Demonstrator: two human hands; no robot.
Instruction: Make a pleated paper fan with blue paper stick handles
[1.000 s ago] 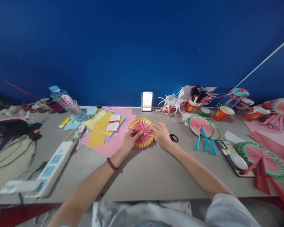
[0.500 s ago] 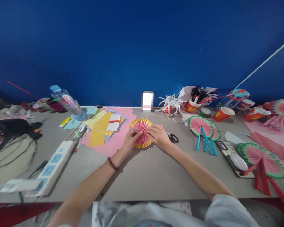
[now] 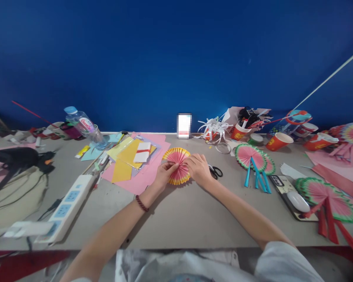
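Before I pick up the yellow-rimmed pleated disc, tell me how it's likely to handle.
The yellow-rimmed disc is probably light for its size, since it looks like thin folded paper. Its radiating pleats may make it springy, stiffer along the folds than across them. The pleated yellow rim would likely crumple if gripped hard.

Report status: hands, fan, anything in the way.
Left hand pinching fan near center. Right hand at fan's right side. Fan spread round, pink with yellow rim. Scissors beside right hand, partly hidden.
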